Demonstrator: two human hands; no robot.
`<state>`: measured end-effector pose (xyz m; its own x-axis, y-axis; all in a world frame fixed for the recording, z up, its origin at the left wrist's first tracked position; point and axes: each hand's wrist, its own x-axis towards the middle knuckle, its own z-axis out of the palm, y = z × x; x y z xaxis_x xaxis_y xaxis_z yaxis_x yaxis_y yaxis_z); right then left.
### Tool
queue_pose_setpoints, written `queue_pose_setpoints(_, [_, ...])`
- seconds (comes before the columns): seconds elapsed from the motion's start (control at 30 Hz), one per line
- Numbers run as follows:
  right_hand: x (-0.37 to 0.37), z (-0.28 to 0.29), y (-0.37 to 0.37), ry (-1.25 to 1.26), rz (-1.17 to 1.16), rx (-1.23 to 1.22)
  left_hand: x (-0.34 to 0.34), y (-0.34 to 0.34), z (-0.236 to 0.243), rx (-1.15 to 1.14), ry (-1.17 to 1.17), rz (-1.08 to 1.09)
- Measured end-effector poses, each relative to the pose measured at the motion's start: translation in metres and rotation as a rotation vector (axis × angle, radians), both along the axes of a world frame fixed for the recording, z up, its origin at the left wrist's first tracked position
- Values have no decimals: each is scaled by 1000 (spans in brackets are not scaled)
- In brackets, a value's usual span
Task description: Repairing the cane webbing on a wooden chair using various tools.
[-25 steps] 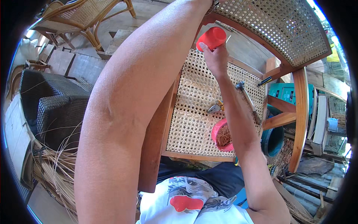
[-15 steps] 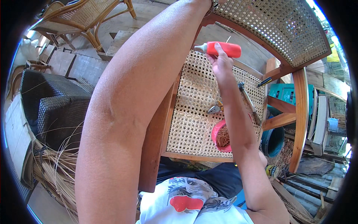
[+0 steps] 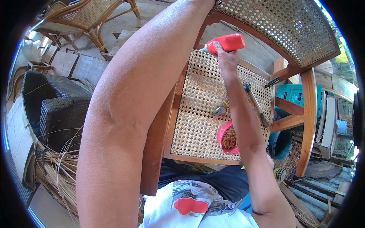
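Observation:
My right hand (image 3: 226, 59) grips a red squeeze bottle (image 3: 226, 43), its pale nozzle tilted down-left near the upper corner of a cane chair seat (image 3: 197, 106). My left hand (image 3: 218, 3) reaches to the cane backrest (image 3: 277, 26) at the top edge, its fingers mostly out of view. On the seat, beneath my right forearm, lie pliers (image 3: 220, 110), a hammer (image 3: 255, 102) and a pink container (image 3: 227, 138) of small wooden pieces. A dark-and-yellow tool (image 3: 271, 82) rests at the seat's right side.
A rattan chair (image 3: 76, 19) stands at upper left, dark wicker furniture (image 3: 53, 110) at left above a bundle of loose cane strips (image 3: 53, 171). At right are a teal crate (image 3: 296, 93), a bucket (image 3: 281, 146) and stacked boards (image 3: 327, 125).
My right hand has turned the red bottle from end-on to lengthwise, nozzle leftward, then tilted the nozzle slightly downward. My left arm stays in about the same place.

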<state>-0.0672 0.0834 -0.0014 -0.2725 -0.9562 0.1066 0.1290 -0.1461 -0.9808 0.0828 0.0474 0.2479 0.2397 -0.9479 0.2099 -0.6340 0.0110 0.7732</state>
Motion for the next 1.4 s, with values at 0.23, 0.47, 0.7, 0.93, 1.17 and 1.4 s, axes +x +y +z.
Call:
queue_pose_setpoints(0.23, [8, 17, 7, 601, -68, -70, 0, -1, -2, -17, 19, 5])
queue_pose_setpoints(0.47, [23, 37, 23, 725, -90, -118, 0, -1, -4, -34, 39, -11])
queue_pose_setpoints(0.7, [16, 16, 12, 260, -91, 45, 0, -6, -4, -7, 6, 11])
queue_pose_setpoints(0.93, [9, 8, 27, -493, 40, 121, -1, -6, -4, -2, 38, 13])
queue_pose_setpoints(1.17, [19, 18, 28, -311, 28, 7, -1, -6, -4, -16, 17, 6])
queue_pose_setpoints(1.4, [19, 11, 24, 63, -15, -76, 0, -8, -6, -25, 10, 1])
